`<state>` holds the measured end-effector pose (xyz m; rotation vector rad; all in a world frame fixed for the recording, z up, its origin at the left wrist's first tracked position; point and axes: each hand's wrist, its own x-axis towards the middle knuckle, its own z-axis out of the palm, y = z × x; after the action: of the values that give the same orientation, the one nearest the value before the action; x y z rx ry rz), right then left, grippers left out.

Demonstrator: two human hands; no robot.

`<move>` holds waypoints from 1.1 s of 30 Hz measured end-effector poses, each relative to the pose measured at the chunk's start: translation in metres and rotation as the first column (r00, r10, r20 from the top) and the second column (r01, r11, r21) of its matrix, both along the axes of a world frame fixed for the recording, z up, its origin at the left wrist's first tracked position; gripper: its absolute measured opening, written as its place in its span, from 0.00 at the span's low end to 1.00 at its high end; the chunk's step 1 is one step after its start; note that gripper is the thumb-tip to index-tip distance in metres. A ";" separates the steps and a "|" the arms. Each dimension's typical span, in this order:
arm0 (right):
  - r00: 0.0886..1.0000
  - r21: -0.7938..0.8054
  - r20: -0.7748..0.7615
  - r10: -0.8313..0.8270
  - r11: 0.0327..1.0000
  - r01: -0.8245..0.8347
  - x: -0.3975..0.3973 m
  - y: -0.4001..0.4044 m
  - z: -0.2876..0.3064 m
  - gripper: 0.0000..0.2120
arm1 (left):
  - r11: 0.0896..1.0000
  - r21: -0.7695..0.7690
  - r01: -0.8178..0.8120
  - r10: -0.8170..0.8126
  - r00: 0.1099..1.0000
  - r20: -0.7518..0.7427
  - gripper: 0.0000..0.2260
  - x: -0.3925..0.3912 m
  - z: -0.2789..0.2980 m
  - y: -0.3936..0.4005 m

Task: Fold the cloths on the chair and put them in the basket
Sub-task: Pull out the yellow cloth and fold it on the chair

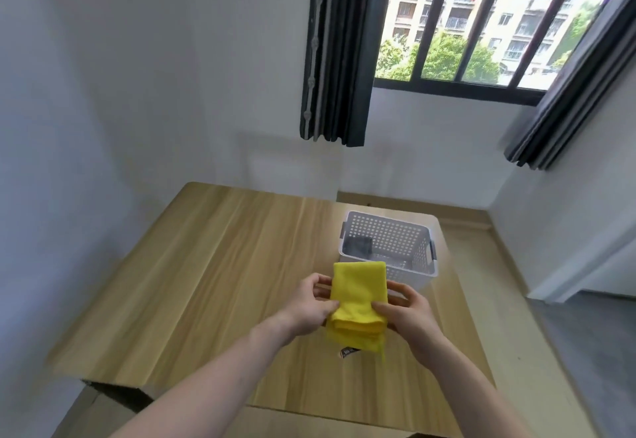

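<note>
A folded yellow cloth [358, 296] is held above the wooden table [220, 265], just in front of the basket. My left hand [311, 303] grips its left edge and my right hand [409, 317] grips its right edge. A small dark label hangs below the cloth's near end. The white perforated basket [392, 234] stands on the table's far right part, with a dark folded cloth [358, 246] lying inside at its left. The chair is not in view.
A white wall runs along the table's left and far sides. A barred window with dark curtains [334, 52] is behind the basket. Wooden floor [488, 300] lies to the right of the table.
</note>
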<state>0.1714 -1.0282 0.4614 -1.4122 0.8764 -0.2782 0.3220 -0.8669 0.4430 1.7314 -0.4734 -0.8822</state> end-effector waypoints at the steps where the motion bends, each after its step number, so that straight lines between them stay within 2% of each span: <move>1: 1.000 0.005 -0.002 -0.004 1.000 0.004 0.006 -0.016 -0.004 0.20 | 1.000 0.008 -0.002 0.001 1.000 0.010 0.15 0.006 -0.002 -0.018; 9: 0.994 0.026 -0.093 0.051 0.998 -0.049 0.073 -0.144 -0.030 0.16 | 0.989 0.143 -0.048 0.043 0.998 0.041 0.16 0.054 -0.014 -0.148; 13: 0.985 0.043 -0.147 0.093 0.995 -0.088 0.116 -0.205 -0.051 0.19 | 0.968 0.237 -0.080 0.063 0.995 0.079 0.17 0.083 -0.022 -0.206; 18: 0.977 0.067 -0.178 0.115 0.992 -0.105 0.174 -0.249 -0.081 0.24 | 0.930 0.350 -0.116 0.070 0.987 0.141 0.26 0.114 -0.037 -0.251; 22: 0.972 0.078 -0.206 0.113 0.992 -0.099 0.207 -0.265 -0.114 0.23 | 0.887 0.457 -0.070 -0.024 0.980 0.198 0.34 0.140 -0.054 -0.268; 26: 0.964 0.103 -0.251 0.086 0.993 -0.062 0.226 -0.272 -0.149 0.25 | 0.819 0.574 -0.011 -0.160 0.956 0.247 0.37 0.161 -0.073 -0.282; 29: 0.950 0.093 -0.295 0.098 0.993 -0.074 0.235 -0.276 -0.167 0.25 | 0.765 0.642 0.048 -0.288 0.917 0.275 0.34 0.169 -0.083 -0.290; 33: 0.935 0.105 -0.337 0.109 0.991 -0.078 0.243 -0.279 -0.193 0.27 | 0.666 0.738 0.106 -0.474 0.824 0.310 0.25 0.175 -0.095 -0.298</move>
<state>0.4145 -1.3073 0.2687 -1.4358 1.0870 0.0849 0.4969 -1.1649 0.3476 2.6750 -0.8604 -0.9212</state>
